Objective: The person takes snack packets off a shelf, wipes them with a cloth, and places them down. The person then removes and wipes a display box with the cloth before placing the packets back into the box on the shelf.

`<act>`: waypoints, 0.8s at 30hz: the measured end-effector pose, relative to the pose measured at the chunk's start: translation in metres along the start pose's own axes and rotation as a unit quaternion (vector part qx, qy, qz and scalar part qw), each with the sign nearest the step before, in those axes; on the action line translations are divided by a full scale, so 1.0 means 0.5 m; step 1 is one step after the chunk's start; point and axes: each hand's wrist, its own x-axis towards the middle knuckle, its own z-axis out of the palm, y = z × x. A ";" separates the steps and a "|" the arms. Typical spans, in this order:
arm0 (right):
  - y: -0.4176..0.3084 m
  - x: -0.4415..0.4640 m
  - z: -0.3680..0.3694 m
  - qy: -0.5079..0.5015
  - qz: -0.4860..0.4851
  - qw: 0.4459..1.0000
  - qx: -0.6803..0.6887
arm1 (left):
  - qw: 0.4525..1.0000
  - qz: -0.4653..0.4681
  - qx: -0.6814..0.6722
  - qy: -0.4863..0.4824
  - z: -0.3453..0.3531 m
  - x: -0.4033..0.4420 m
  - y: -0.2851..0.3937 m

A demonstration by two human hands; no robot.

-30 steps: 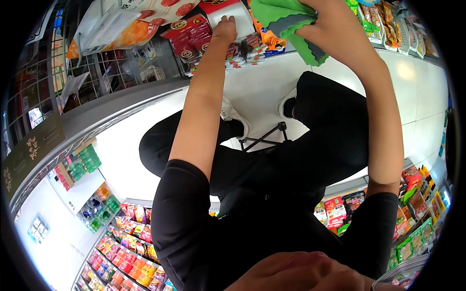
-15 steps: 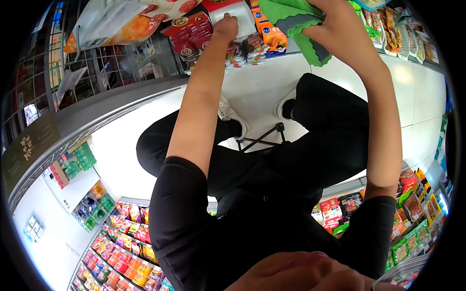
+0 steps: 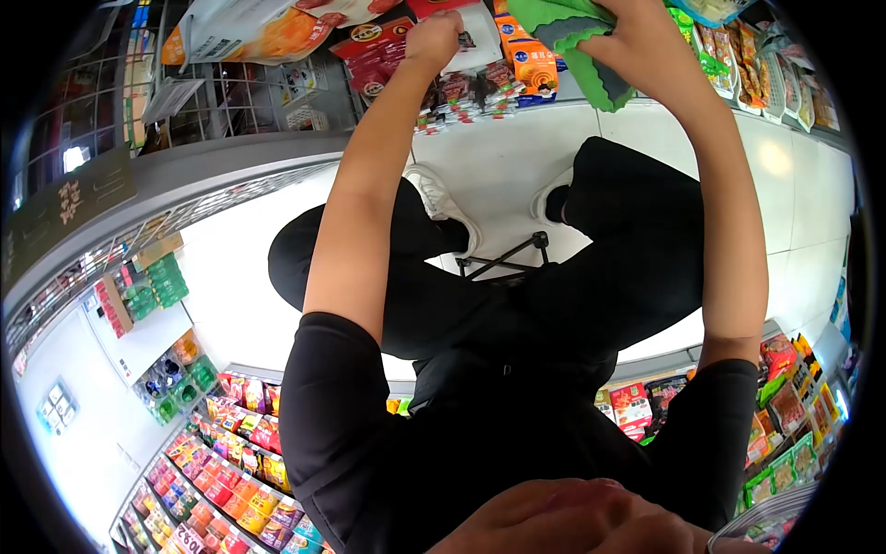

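Note:
My left hand point(image 3: 434, 39) is closed over the low shelf, between dark red snack packets point(image 3: 380, 57) and a white-lined red box point(image 3: 479, 35). What its curled fingers grip, if anything, is hidden. My right hand point(image 3: 637, 46) grips a green cloth point(image 3: 598, 81) with a grey side, bunched and hanging down. Beside the cloth stand orange packets point(image 3: 533, 70). Small clear-and-red sachets point(image 3: 469, 96) spill over the shelf's front edge under my left forearm.
A wire rack point(image 3: 231, 102) with a large printed bag point(image 3: 242, 32) stands on the left. White baskets of snacks point(image 3: 775, 76) line the right. Below are my bent knees and a black folding stool frame point(image 3: 503, 258) on the tiled floor point(image 3: 803, 185). Stocked shelves point(image 3: 231, 462) lie behind me.
My left hand has shifted left from over the white box interior to its edge by the red packets. The view has moved slightly; my right hand still holds the green cloth.

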 end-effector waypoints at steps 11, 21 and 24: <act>0.013 -0.012 -0.003 0.001 -0.062 0.996 -0.068 | 0.992 0.096 -0.069 -0.040 -0.294 -0.040 0.037; 0.002 -0.013 0.017 -0.031 -0.071 0.992 -0.096 | 0.990 0.034 -0.122 -0.058 -0.410 -0.169 0.076; 0.011 -0.016 0.017 -0.048 -0.056 0.996 -0.055 | 0.988 0.040 -0.138 -0.053 -0.388 -0.192 0.045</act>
